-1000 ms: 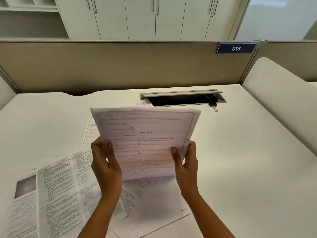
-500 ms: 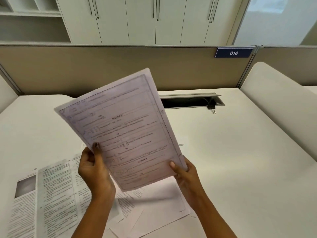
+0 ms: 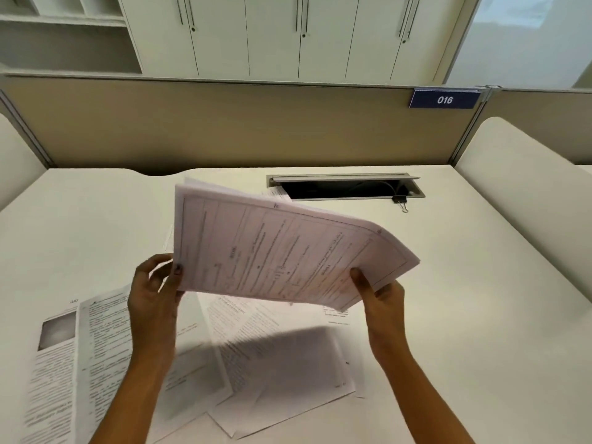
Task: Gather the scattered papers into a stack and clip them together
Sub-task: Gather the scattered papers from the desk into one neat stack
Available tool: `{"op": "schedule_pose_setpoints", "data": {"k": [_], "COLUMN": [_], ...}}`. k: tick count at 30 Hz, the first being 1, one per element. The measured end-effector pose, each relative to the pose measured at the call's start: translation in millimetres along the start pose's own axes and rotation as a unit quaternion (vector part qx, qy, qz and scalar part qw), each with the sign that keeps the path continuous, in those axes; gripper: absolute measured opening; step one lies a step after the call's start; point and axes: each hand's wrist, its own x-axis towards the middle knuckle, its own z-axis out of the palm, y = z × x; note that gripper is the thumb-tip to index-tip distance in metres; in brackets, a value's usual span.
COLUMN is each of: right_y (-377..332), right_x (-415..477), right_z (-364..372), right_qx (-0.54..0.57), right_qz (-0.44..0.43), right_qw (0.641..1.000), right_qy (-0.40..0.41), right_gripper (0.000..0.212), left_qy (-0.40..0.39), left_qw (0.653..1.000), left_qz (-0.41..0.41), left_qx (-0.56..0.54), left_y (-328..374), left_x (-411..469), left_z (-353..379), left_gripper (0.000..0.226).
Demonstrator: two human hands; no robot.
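A thin stack of printed papers (image 3: pixel 282 251) hangs above the desk, turned sideways with its text running vertically and its right end drooping. My left hand (image 3: pixel 153 293) pinches its near-left corner and my right hand (image 3: pixel 381 296) grips its near-right edge. Beneath it, several loose printed sheets (image 3: pixel 272 357) lie overlapping on the white desk (image 3: pixel 464 315), and more pages (image 3: pixel 70 360) sit at the near left. A black binder clip (image 3: pixel 400 200) rests at the far right, beside the cable slot.
An open cable slot (image 3: pixel 346 187) with a raised metal lid cuts into the desk's far side. A tan partition (image 3: pixel 224 123) with a blue "016" tag (image 3: pixel 444 99) closes the back. Rounded white dividers (image 3: pixel 528 187) flank the desk.
The held stack has been rotated from upright to sideways and lowered. My hands moved apart, the right one out to the right. The camera tilted down slightly.
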Motion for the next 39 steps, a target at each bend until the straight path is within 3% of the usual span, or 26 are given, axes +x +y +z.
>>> {"op": "schedule_pose_setpoints", "data": {"k": [3, 5, 10, 15, 24, 28, 31, 35, 37, 39], "right_y": [6, 15, 41, 37, 34, 5, -15, -33, -41, -45], "right_x": [0, -4, -19, -23, -13, 4, 20, 40, 41, 38], "right_z": [-1, 0, 3, 4, -3, -6, -7, -4, 1, 9], "right_qx": [-0.038, -0.056, -0.054, -0.03, -0.059, -0.037, -0.162, -0.394, -0.418, -0.387], "right_qz": [-0.026, -0.029, -0.007, -0.028, -0.051, -0.11, -0.213, -0.316, -0.324, -0.331], "right_qw": [0.999, 0.998, 0.998, 0.999, 0.997, 0.993, 0.963, 0.861, 0.841, 0.844], "right_qy": [-0.005, -0.013, -0.023, 0.018, -0.011, -0.005, -0.012, -0.053, -0.117, -0.169], "right_gripper": [0.011, 0.011, 0.015, 0.021, 0.009, 0.037, 0.049, 0.047, 0.038, 0.03], "left_qy": [-0.051, -0.042, 0.027, 0.062, 0.058, 0.077, 0.069, 0.025, 0.008, 0.0], "left_qw": [0.978, 0.962, 0.974, 0.968, 0.957, 0.956, 0.949, 0.928, 0.905, 0.879], "left_qz": [0.056, 0.062, 0.018, 0.059, 0.073, 0.108, 0.159, 0.248, 0.293, 0.337], "left_qx": [0.194, 0.263, 0.223, 0.236, 0.275, 0.262, 0.263, 0.278, 0.308, 0.337], "left_y": [0, -8, -28, -23, -31, -13, 4, 28, 38, 49], "left_x": [-4, -11, -30, -36, -33, -24, -17, -10, -5, -1], "left_z": [-2, 1, 6, 7, 2, 9, 14, 22, 26, 32], "left_gripper": [0.014, 0.024, 0.028, 0.034, 0.026, 0.021, 0.022, 0.012, 0.013, 0.028]}}
